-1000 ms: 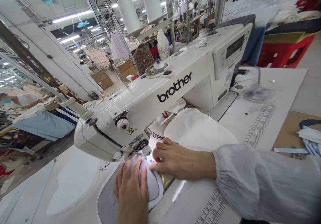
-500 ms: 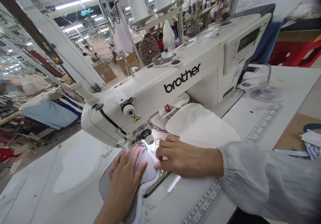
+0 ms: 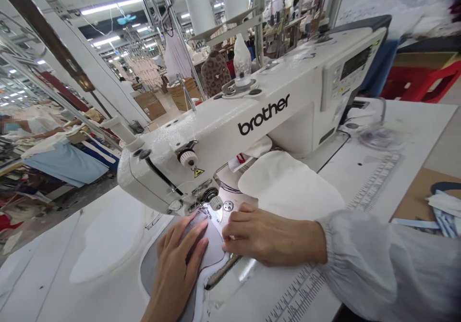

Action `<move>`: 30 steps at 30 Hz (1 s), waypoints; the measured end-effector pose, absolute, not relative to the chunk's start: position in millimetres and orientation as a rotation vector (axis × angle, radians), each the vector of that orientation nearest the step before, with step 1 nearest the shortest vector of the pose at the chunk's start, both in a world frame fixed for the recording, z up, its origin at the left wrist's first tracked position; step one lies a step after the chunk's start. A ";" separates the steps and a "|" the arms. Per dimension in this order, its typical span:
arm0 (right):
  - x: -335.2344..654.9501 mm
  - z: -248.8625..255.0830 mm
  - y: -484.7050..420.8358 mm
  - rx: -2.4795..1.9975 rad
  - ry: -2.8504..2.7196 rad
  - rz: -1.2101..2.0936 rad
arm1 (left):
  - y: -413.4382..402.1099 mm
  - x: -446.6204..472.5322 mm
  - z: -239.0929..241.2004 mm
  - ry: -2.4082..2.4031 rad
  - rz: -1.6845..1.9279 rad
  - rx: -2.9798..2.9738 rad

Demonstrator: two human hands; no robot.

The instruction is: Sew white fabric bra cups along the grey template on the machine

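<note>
Far on the left, a person (image 3: 25,127) sits at another table with blue cloth (image 3: 68,163) beside them. Nearer, a flat white cloth shape (image 3: 108,242) lies on the white table (image 3: 46,283).

Next comes the left hand (image 3: 176,269). It lies flat on a grey cloth piece (image 3: 212,245) with a white edge. Its fingers are stretched out, close together, and they press down on the cloth. They point toward the needle spot. The grey cloth piece sits on the table right under the front end of the big white sewing machine (image 3: 252,115), where a small light shines on it.

Just to the right is the right hand (image 3: 266,235). Its fingers are curled in, and the tips pinch and press the edge of the same grey cloth piece, close to the needle. The two hands are near each other, with the cloth between them. A pale sleeve (image 3: 389,264) covers the right arm.

Behind the right hand lies a white cloth pile (image 3: 288,185), partly under the machine's arm. Two big white thread cones (image 3: 200,5) stand up behind the machine. Far right, there is a red stool (image 3: 421,81).
</note>
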State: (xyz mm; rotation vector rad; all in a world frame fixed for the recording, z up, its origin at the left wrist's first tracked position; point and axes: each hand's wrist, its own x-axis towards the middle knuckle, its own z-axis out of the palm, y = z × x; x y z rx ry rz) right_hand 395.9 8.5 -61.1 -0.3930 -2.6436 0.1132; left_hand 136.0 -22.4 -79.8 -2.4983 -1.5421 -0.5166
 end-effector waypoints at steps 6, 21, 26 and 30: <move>395.7 -59.9 8.5 -0.388 -2.648 0.083 | -27.1 139.1 -76.8 -1.420 -0.463 -2.544; 392.5 -62.3 11.3 -0.555 -2.659 0.136 | -17.3 141.2 -79.8 -1.336 -0.519 -2.553; 387.8 -67.2 16.4 -0.626 -2.672 0.142 | -9.0 136.3 -79.0 -1.404 -0.509 -2.523; 384.0 -69.5 19.8 -0.695 -2.652 0.168 | -4.1 133.1 -80.7 -1.440 -0.535 -2.513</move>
